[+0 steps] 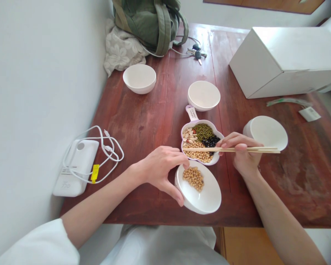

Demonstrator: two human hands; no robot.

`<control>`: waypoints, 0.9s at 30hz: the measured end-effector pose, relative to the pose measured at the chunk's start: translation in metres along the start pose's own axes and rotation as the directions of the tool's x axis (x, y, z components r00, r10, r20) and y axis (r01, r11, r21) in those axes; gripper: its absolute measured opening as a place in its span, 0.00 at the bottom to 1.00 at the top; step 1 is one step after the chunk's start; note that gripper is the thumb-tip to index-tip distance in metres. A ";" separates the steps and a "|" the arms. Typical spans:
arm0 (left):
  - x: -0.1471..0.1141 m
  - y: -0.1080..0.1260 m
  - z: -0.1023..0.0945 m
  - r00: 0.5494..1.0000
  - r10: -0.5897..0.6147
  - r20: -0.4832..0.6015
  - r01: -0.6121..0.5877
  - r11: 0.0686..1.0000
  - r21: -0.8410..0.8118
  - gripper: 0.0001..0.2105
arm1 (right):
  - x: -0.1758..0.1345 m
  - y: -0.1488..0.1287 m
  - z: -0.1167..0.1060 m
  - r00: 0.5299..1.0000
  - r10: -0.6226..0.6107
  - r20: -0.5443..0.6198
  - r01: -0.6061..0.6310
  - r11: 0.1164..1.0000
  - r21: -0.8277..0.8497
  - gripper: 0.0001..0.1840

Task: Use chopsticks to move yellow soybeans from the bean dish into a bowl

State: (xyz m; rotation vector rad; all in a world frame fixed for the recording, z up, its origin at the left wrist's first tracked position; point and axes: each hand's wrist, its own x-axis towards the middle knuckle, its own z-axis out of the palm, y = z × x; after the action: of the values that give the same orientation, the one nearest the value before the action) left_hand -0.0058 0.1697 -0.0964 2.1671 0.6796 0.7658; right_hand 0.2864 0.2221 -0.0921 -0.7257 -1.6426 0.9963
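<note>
Mostly bare red-brown wood table (pixel 143 121) w/ white wall (pixel 38 81) at left.

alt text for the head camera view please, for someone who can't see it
The right hand holds chopsticks over a divided dish of mixed beans, while the left hand steadies a white bowl holding soybeans. Three more white bowls, a white box and a green backpack sit on the wooden table.

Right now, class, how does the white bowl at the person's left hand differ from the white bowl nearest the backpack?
The near bowl holds a small heap of soybeans; the far bowl shows nothing inside. The left hand grips the near bowl's rim; the far bowl stands untouched. The near bowl sits at the table's front edge, the far one towards the back. Both are plain white and round.
</note>
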 end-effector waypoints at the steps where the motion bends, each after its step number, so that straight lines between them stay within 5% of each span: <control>1: 0.000 0.000 0.000 1.000 0.006 -0.005 -0.006 1.000 0.001 0.39 | 0.000 0.000 0.000 1.000 -0.002 0.005 0.002 1.000 0.002 0.22; 11: 0.000 0.001 0.000 1.000 -0.009 0.016 0.008 1.000 0.013 0.40 | 0.001 0.004 -0.005 0.992 0.037 -0.117 -0.028 0.996 0.082 0.26; 20: 0.000 0.000 0.000 1.000 -0.003 0.001 0.003 1.000 0.006 0.40 | 0.002 0.004 -0.004 0.997 0.071 -0.040 -0.068 0.996 0.060 0.27; 27: 0.000 0.000 -0.001 1.000 0.008 -0.004 -0.008 1.000 0.002 0.39 | 0.007 0.004 -0.004 0.965 0.033 -0.259 -0.001 0.992 0.123 0.26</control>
State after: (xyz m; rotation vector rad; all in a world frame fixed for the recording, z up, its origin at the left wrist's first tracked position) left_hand -0.0061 0.1701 -0.0961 2.1719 0.6738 0.7739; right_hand 0.2882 0.2311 -0.0914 -0.7555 -1.3383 0.9601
